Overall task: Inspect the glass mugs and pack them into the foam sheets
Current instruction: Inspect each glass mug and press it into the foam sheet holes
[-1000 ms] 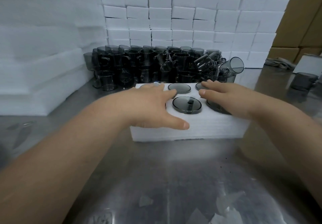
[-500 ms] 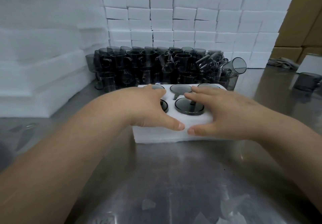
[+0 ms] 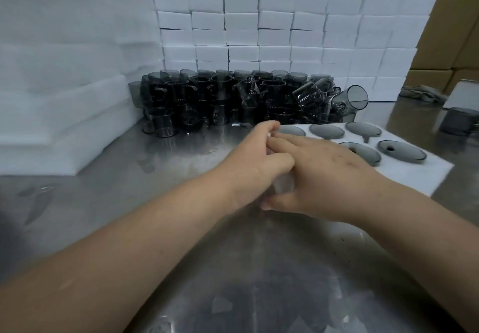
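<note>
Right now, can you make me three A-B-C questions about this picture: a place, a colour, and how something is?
1. Where is the pile of loose mugs?
A. in front of the white block wall
B. inside a cardboard box
C. under the table

2. What colour are the mugs?
A. red
B. smoky grey
C. yellow

3. The holes showing in the foam sheet are:
A. empty
B. taped over
C. filled with mugs

1 A: it stands before the wall.
2 B: the glass is dark grey.
3 C: each visible hole holds a mug.
</note>
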Demonstrator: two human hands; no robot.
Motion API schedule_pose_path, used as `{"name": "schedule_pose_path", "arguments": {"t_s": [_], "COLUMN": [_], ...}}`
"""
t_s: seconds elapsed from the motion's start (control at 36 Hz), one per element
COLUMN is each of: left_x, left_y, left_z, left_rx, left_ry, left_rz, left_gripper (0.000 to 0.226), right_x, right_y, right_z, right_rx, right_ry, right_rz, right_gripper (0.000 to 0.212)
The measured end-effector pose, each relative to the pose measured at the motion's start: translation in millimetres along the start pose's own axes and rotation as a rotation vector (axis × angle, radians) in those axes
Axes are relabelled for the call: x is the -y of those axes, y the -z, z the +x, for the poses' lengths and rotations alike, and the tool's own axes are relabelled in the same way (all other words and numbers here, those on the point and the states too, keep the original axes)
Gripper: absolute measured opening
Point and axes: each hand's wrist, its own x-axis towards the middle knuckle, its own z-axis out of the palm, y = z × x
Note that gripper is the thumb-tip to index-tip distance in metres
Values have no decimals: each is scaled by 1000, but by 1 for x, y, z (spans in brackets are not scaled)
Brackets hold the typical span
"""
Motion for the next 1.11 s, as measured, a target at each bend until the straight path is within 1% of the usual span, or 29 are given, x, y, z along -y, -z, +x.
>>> {"name": "schedule_pose_path", "arguments": {"t_s": [0.03, 0.08, 0.14, 0.19, 0.22, 0.28, 0.33, 0.42, 0.5, 0.69, 0.89, 0.97, 1.11], "left_x": [1, 3, 5, 8, 10, 17, 24, 32, 35, 36, 34, 33, 33], "left_y": [-5, -8, -2, 4, 5, 5, 5, 7, 7, 9, 8, 8, 7], "left_z": [0, 2, 7, 10, 10, 11, 13, 14, 14, 13, 12, 12, 11], "left_rx": [16, -12, -71, -90, -84, -82, -97, -69, -14, 9, 17, 23, 28], "left_ry": [9, 41, 76, 100, 118, 162, 169, 133, 130, 128, 116, 119, 120], "left_rz": [-148, -407, -496, -426, -357, -192, 13, 259, 392, 468, 545, 553, 576], "left_gripper": [74, 74, 83, 86, 84, 70, 58, 48, 44, 40, 37, 36, 37], "right_x": [0, -3, -7, -8, -9, -13, -20, -31, -39, -46, -49, -49, -51], "right_y": [-1, -2, -3, -3, -2, -2, -2, -5, -8, -16, -22, -24, -25], "right_z": [0, 1, 4, 5, 6, 8, 9, 10, 12, 19, 22, 21, 22], "right_rx": [-4, 5, 49, 73, 75, 70, 69, 68, 57, 3, -54, -114, -155], "right_ry": [-12, -35, -62, -95, -112, -152, -206, -278, -320, -372, -368, -342, -335], "right_rz": [-1, -16, -38, -33, -31, -51, -80, -116, -125, -121, -134, -127, -97], "right_gripper": [68, 61, 60, 57, 56, 53, 51, 49, 49, 48, 42, 37, 39]}}
